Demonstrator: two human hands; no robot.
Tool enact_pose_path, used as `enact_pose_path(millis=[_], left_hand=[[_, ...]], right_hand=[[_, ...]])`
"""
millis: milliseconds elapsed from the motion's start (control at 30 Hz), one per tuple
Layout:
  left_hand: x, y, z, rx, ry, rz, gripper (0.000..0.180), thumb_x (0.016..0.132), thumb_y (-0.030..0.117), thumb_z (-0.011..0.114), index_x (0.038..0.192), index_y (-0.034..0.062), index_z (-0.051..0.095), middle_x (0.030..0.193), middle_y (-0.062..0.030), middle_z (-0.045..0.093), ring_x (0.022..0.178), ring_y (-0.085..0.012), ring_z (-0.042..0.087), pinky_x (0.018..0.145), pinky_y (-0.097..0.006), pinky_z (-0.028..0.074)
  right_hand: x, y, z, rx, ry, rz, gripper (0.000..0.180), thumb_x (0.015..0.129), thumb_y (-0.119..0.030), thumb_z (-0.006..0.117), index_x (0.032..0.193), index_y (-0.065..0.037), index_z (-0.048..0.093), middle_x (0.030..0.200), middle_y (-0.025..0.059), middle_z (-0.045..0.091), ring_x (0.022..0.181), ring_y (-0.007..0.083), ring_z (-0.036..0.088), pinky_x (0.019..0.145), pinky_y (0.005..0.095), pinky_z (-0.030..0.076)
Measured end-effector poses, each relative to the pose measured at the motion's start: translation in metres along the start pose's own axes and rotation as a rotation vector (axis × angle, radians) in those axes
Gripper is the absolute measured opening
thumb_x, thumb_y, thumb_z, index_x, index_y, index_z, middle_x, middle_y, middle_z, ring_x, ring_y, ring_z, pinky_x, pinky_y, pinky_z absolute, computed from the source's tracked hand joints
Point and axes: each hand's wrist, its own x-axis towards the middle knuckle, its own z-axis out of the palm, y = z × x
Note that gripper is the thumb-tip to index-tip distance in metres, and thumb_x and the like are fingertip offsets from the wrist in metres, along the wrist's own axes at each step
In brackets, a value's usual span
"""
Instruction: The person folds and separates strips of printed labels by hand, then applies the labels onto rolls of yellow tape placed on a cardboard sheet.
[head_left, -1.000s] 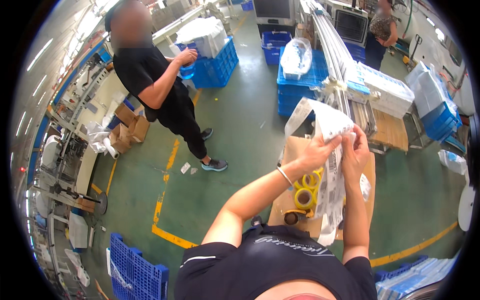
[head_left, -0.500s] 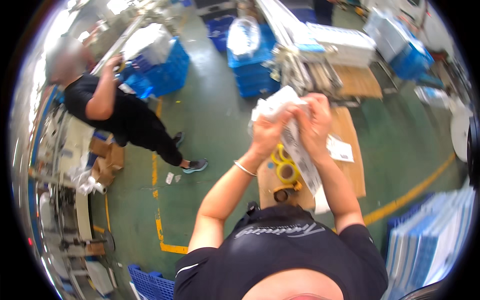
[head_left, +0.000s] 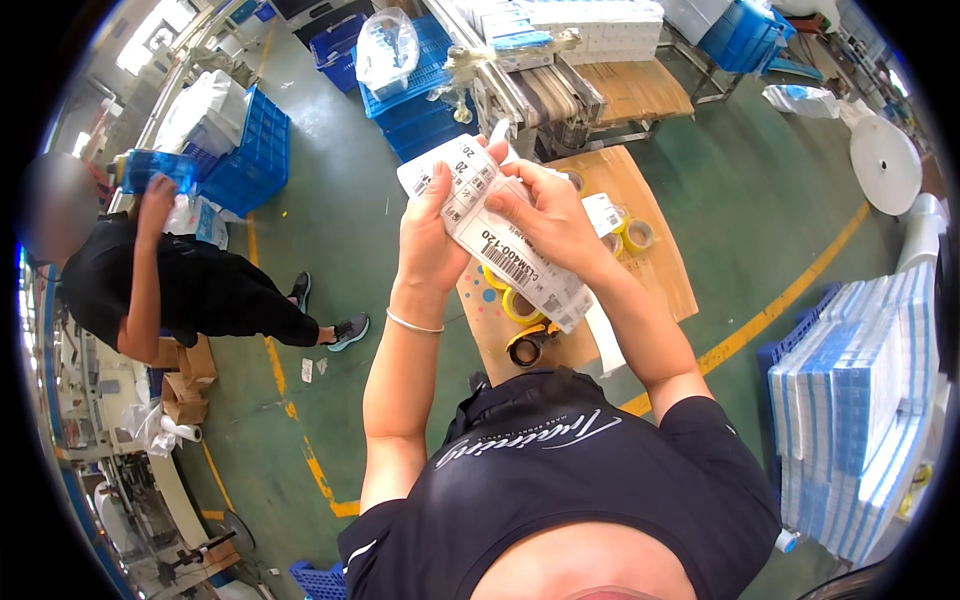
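Observation:
A strip of white printed barcode labels [head_left: 515,262] is stretched between my hands, above a cardboard-covered table. My left hand [head_left: 428,240] is closed on its upper left part, thumb lying on top. From the other side my right hand [head_left: 558,222] pinches the strip near its middle, thumb on the printed face. The strip's lower end hangs past my right hand toward my chest. Beneath it lie yellow tape rolls [head_left: 519,307] and a tape dispenser [head_left: 527,347] with a dark roll.
The brown cardboard tabletop [head_left: 660,262] also bears more tape rolls [head_left: 637,236]. Beyond it stands a conveyor [head_left: 550,95], with blue crates [head_left: 425,125] to its left. A co-worker [head_left: 140,270] at left holds up a blue bottle [head_left: 158,172]. Stacked blue-and-white packs [head_left: 850,400] stand at right.
The crumpled, blurred strip is now spread with its print facing up. My hands have shifted left in the view, which has itself moved. The co-worker now holds up a blue bottle.

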Motion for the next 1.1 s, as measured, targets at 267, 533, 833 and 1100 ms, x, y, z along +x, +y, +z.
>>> enact_pose_path(millis=[267, 533, 833, 1100], left_hand=[[0.006, -0.017, -0.003, -0.11, 0.212, 0.191, 0.042, 0.103, 0.029, 0.033, 0.131, -0.0001, 0.043, 0.132, -0.014, 0.052, 0.122, -0.0316, 0.05, 0.106, -0.044, 0.042], [-0.004, 0.044, -0.039, 0.373, 0.092, 0.097, 0.048, 0.099, 0.031, 0.044, 0.132, -0.0053, 0.042, 0.125, -0.0213, 0.057, 0.115, -0.0335, 0.057, 0.102, -0.044, 0.045], [-0.059, -0.011, -0.025, 1.179, -0.552, -0.507, 0.033, 0.096, 0.023, 0.057, 0.12, -0.0005, 0.058, 0.103, -0.007, 0.065, 0.093, -0.0154, 0.059, 0.085, -0.033, 0.048], [-0.139, 0.035, -0.058, 1.217, -0.597, -1.062, 0.036, 0.094, 0.028, 0.059, 0.111, -0.0036, 0.062, 0.096, -0.0161, 0.068, 0.086, -0.0181, 0.062, 0.08, -0.033, 0.049]], right_hand=[[-0.007, 0.019, 0.01, 0.303, 0.059, 0.15, 0.02, 0.093, -0.02, 0.062, 0.088, -0.001, 0.065, 0.072, -0.0026, 0.063, 0.066, 0.0023, 0.053, 0.058, 0.021, 0.043], [-0.007, 0.034, -0.082, 0.686, 0.008, 0.349, 0.026, 0.094, -0.03, 0.06, 0.093, -0.005, 0.063, 0.087, 0.0067, 0.07, 0.061, 0.006, 0.06, 0.051, 0.0204, 0.049], [-0.051, 0.095, -0.023, 1.175, -0.218, 0.817, 0.029, 0.096, -0.036, 0.054, 0.104, -0.008, 0.06, 0.063, -0.0051, 0.051, 0.047, 0.0004, 0.042, 0.041, 0.0156, 0.034], [-0.037, 0.163, -0.015, 1.379, -0.202, 0.671, 0.032, 0.095, -0.034, 0.057, 0.107, -0.004, 0.06, 0.065, -0.0007, 0.06, 0.049, 0.0046, 0.051, 0.044, 0.0195, 0.042]])
